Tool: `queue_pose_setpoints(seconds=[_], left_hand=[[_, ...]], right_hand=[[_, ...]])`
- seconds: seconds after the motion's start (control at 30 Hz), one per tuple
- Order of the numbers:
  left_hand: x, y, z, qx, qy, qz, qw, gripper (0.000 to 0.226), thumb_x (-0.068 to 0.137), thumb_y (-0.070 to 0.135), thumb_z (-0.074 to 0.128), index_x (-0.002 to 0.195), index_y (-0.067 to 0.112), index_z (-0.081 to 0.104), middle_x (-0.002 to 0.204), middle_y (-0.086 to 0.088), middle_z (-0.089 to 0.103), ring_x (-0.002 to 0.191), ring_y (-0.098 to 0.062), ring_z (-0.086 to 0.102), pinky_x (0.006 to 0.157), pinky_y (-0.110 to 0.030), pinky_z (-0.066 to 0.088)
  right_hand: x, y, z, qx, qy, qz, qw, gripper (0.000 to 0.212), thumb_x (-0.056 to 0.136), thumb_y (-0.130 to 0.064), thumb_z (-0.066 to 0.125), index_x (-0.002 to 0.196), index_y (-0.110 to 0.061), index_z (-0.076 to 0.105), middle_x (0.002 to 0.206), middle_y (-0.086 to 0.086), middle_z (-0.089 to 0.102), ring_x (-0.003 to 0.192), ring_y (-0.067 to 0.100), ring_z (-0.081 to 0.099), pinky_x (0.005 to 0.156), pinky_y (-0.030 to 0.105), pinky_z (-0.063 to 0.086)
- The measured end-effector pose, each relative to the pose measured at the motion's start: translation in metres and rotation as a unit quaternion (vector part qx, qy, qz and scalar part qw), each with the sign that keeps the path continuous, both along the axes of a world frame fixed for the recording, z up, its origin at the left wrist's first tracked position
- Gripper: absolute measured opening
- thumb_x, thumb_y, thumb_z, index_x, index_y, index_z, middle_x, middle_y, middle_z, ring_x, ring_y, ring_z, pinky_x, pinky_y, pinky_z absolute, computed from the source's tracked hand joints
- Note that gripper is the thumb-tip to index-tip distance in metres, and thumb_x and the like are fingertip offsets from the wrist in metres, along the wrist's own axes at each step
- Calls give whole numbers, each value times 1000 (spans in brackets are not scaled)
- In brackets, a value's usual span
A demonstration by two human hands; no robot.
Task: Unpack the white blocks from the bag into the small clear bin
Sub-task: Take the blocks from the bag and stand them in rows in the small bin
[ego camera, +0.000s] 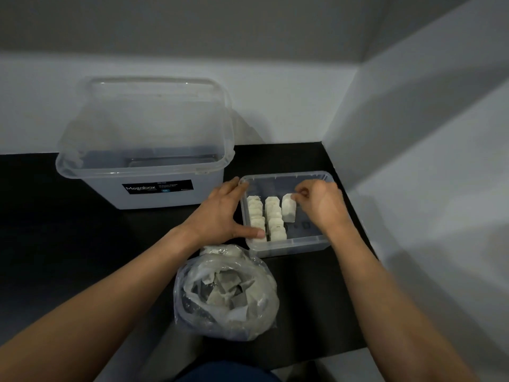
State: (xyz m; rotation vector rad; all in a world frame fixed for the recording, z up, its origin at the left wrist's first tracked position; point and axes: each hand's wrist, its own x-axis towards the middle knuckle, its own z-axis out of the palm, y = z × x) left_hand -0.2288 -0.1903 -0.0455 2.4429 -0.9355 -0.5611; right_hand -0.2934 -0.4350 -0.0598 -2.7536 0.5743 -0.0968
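Note:
The small clear bin (316, 242) sits on the black counter at centre right. Several white blocks stand inside it in rows (272, 216). My right hand (319, 199) reaches into the bin and pinches the far end of a white block (288, 210) in the third row. My left hand (220, 210) rests against the bin's left wall, fingers straight along it and thumb at the near corner. The clear plastic bag (224, 293) lies open in front of the bin, with several more white blocks inside.
A large clear storage box (146, 172) with a black label stands at the back left, its lid leaning against the wall. White walls close the counter at the back and on the right. The counter's front edge runs just below the bag.

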Motion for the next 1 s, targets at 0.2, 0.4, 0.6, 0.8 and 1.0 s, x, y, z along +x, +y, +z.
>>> queue_pose_setpoints(seconds=[0.2,0.4,0.6,0.8,1.0], left_hand=[[-15,60,8,-153,-84,44,984,44,90,43,73,130,27,60,131,6,54,121,-9,53,102,-28,45],[-78,120,-30,-179,-229,-106,951,12,92,25,68,102,20,68,99,5,64,91,-14,59,79,-25,48],[-75,118,-67,110,-179,-275,938,26,96,19,57,119,30,64,110,1,69,100,-24,68,80,-37,54],[-63,98,-83,161,-160,-232,946,19,99,32,54,104,19,67,99,-5,69,94,-27,68,73,-34,50],[-60,90,-93,142,-137,-173,965,45,90,49,65,124,21,58,108,-4,69,98,-27,68,75,-38,54]], right_hand=[[-83,88,37,170,-216,28,961,11,92,-27,77,100,-21,79,90,-12,74,80,4,69,73,16,55],[-119,165,-7,188,-29,118,975,13,95,-28,71,106,-29,78,97,-11,76,88,4,70,80,27,58],[-113,175,-57,-16,182,110,977,23,96,-30,55,109,-36,73,104,2,70,99,28,66,79,40,57],[-106,177,-60,-42,163,29,985,23,94,-35,64,110,-21,73,107,11,70,99,36,67,78,39,52],[-98,196,-56,-23,143,-17,989,45,81,-60,72,113,-28,72,112,4,70,106,27,66,78,35,51]])
